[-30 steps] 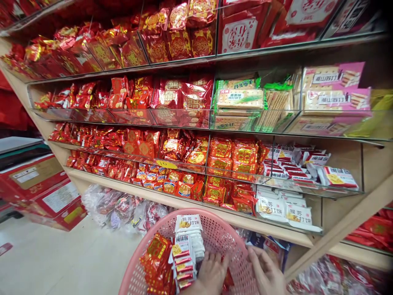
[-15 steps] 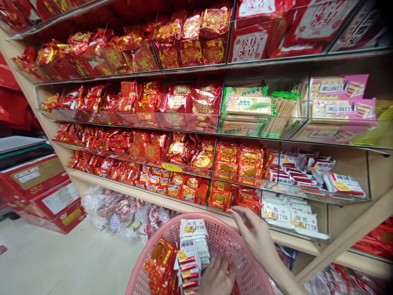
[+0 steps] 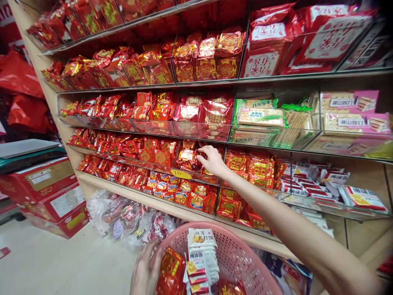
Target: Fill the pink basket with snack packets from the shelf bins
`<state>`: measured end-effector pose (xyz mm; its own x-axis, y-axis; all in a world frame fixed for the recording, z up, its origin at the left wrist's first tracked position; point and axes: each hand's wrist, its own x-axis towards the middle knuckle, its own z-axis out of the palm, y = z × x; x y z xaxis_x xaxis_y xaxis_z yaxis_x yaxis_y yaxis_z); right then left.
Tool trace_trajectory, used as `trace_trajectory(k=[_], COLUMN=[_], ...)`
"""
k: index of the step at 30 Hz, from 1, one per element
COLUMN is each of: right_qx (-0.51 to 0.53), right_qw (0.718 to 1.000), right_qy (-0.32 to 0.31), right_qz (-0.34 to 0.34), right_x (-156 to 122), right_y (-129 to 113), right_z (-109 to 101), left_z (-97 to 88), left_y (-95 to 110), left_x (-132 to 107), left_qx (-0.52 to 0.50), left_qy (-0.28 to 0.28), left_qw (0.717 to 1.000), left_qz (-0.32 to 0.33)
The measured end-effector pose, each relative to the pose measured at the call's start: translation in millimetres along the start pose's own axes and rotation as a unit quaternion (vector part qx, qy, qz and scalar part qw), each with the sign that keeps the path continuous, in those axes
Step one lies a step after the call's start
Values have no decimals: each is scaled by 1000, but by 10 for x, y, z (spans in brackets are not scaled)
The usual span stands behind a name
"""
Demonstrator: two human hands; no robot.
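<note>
A pink plastic basket (image 3: 238, 241) sits low in front of me. In it are a stack of white cracker packets (image 3: 201, 241), red-and-white biscuit packets (image 3: 196, 270) and red snack packets (image 3: 170, 272). My left hand (image 3: 146, 264) is curled over the basket's left rim, close to the red packets. My right hand (image 3: 213, 162) reaches into a lower shelf compartment with its fingers apart. Beside its fingertips lie shiny red foil packets (image 3: 187, 157). Whether the fingers touch them I cannot tell. The right forearm passes in front of other red packets (image 3: 236, 159).
Clear dividers and front lips (image 3: 199, 129) edge the shelves. A yellow price tag (image 3: 182, 173) marks one lip. Green cracker packs (image 3: 260, 116) are at the right. Red cartons (image 3: 52, 180) stand at left, and bagged goods (image 3: 132, 215) lie beneath the shelf.
My right hand has moved up and left from beside the basket to the red foil packets. My left hand has gone from inside the basket to its left rim. The view has shifted.
</note>
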<state>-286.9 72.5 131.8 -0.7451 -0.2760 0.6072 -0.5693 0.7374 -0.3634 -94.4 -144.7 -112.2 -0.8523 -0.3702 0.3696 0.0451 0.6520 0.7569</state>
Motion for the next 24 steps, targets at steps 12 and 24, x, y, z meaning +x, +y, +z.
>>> trace_trajectory(k=[12,24], right_qx=[72,101], right_qw=[989,977], right_qy=[-46,58], right_qz=[121,176], right_x=[547,610], right_y=[-176,-47], right_z=[342,397], left_z=[102,148], left_y=[-180,-262], left_x=[-164,-171], left_qx=[16,66], left_qy=[-42,-31], left_qw=[998,992], left_qz=[39,106])
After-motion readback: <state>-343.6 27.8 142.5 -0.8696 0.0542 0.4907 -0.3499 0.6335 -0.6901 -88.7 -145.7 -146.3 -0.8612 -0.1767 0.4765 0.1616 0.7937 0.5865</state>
